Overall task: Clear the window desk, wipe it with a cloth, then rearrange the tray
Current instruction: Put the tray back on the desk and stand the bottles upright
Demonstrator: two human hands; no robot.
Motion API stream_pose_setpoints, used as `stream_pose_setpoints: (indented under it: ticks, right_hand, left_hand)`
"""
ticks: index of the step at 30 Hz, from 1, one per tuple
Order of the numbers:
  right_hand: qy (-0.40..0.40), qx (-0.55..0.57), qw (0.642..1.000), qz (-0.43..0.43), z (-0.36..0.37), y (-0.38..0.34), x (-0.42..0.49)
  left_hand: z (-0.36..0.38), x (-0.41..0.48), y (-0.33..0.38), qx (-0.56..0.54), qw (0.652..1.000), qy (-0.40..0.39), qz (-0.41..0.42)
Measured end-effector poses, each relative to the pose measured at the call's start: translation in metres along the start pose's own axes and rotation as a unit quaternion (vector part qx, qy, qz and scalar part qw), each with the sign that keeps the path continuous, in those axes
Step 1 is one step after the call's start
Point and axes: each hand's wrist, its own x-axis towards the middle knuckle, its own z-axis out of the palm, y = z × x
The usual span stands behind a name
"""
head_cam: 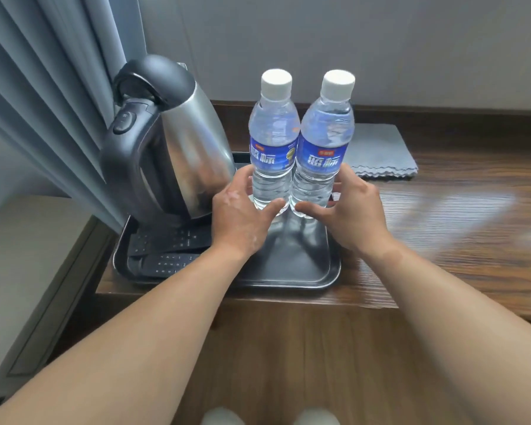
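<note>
Hands (242, 216) round bottles (273, 142); kettle (181, 142) left, cloth (380, 151) right

A dark wood-grain desk (442, 210) is running along the foot of a pale wall (380, 41), daylight glaring off its top on the right. A black tray (328, 280) is sitting at the desk's left end, close to the front edge. The tray is bearing a steel kettle (178, 148) at its back left and two black remotes (169, 239) lying side by side at its front left. A left bottle (273, 139) and a right bottle (322, 142) are standing upright and touching at its back right. A folded grey cloth (380, 151) is lying flat on the desk just right of the tray, near the wall.
</note>
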Motion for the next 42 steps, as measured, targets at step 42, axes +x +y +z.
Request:
stream_pose_setpoints:
  ticks: [42]
  right_hand:
    - [-0.039, -0.044, 0.998, 0.038, -0.007, -0.008, -0.002]
  left_hand:
    - [0.000, 0.000, 0.004, -0.002, 1.000, -0.011, -0.008]
